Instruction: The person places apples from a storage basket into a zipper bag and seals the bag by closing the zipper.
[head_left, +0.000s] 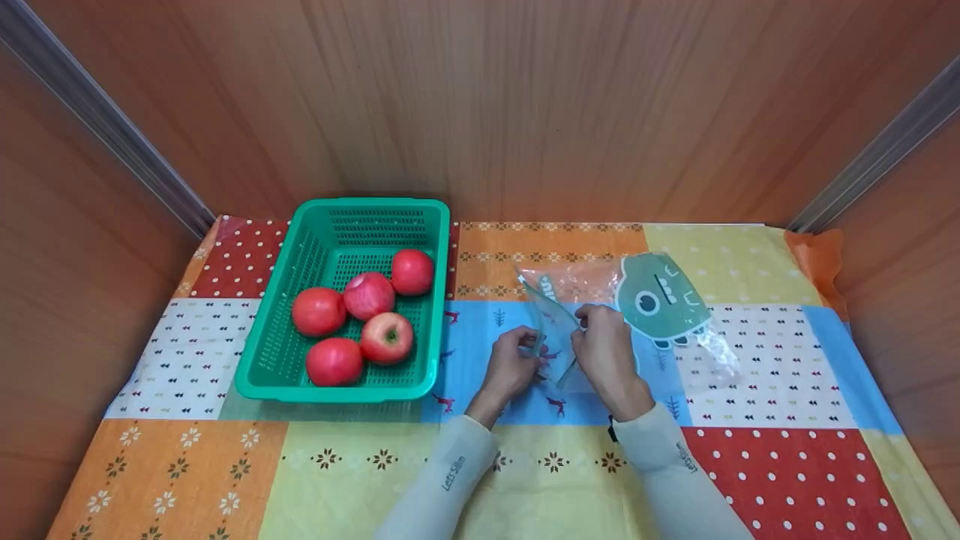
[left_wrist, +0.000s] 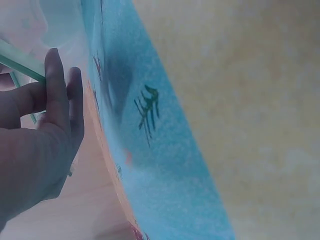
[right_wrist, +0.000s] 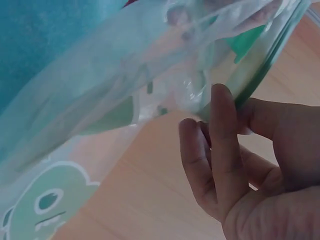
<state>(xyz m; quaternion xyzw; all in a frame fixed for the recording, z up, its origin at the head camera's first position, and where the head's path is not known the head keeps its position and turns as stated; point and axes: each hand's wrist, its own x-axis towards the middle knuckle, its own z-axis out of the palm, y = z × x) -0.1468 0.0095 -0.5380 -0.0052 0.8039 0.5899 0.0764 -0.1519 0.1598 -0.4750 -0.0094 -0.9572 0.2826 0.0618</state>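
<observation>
A clear plastic bag (head_left: 592,274) printed with a green cartoon face (head_left: 664,300) lies on the patterned cloth, its green-edged mouth spread apart toward the left. My left hand (head_left: 514,364) pinches the near-left edge of that mouth. With thumb and fingers my right hand (head_left: 606,352) pinches the opposite edge, seen close up in the right wrist view, where the green rim (right_wrist: 272,55) runs out of the grip. In the left wrist view the green strip (left_wrist: 22,65) passes between thumb and index finger. No contents show inside the bag.
Left of the hands stands a green plastic basket (head_left: 444,300) holding several red apples (head_left: 369,296). A patchwork-print tablecloth (head_left: 360,480) covers the table. Wood-grain panels (head_left: 525,112) enclose the back and both sides. An orange cloth corner (head_left: 817,262) bunches at the right panel.
</observation>
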